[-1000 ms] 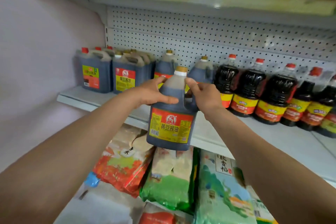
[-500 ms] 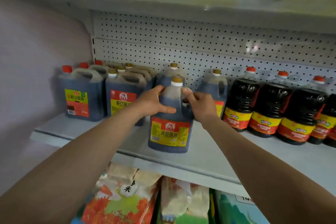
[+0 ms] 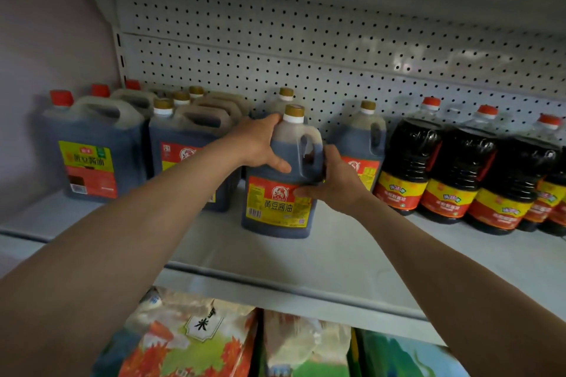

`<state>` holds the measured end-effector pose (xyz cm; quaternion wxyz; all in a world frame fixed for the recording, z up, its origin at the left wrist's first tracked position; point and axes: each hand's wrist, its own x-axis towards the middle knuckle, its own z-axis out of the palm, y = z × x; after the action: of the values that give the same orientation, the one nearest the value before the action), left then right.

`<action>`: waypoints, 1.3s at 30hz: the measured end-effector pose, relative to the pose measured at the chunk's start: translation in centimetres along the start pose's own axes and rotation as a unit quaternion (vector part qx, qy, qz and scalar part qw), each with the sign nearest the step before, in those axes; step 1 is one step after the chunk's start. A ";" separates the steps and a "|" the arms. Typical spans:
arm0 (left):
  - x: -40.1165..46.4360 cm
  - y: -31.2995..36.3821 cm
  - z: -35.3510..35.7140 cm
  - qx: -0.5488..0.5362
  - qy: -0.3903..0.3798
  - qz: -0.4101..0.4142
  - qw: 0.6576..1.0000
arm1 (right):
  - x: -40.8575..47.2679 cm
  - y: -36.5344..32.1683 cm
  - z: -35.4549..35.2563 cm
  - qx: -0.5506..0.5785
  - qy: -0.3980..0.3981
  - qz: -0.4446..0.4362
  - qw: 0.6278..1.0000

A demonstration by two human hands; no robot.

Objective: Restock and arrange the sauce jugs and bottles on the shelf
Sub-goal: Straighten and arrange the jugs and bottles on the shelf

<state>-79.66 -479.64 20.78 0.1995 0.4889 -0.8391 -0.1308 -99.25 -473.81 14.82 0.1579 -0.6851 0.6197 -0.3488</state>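
The left hand [image 3: 260,144] grips the jug's [image 3: 280,180] shoulder; dark sauce, gold cap, red-yellow label. The right hand [image 3: 333,184] holds its handle side. It now stands upright on the shelf [image 3: 321,257], deeper in than a moment ago.

Glossy plastic jug [image 3: 277,180], matt metal shelf [image 3: 321,257]

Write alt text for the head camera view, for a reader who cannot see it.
Two bare hands, left hand and right hand, grip a gold-capped soy sauce jug standing on a white shelf, with matching jugs to its left, red-capped dark bottles to its right, and a pegboard behind.
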 end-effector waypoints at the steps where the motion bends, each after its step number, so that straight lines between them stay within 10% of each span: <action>1: 0.6 -0.1 0.0 0.016 0.002 -0.004 1.000 | 0.7 0.0 0.2 -0.002 0.000 0.002 1.000; 39: 3.7 -1.3 2.5 0.107 0.106 -0.075 0.986 | 2.5 0.6 2.7 0.001 0.058 0.093 0.994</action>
<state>-81.43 -483.43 18.83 0.2233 0.5801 -0.7833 -0.0027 -97.94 -476.90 13.19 0.1540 -0.6027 0.6886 -0.3726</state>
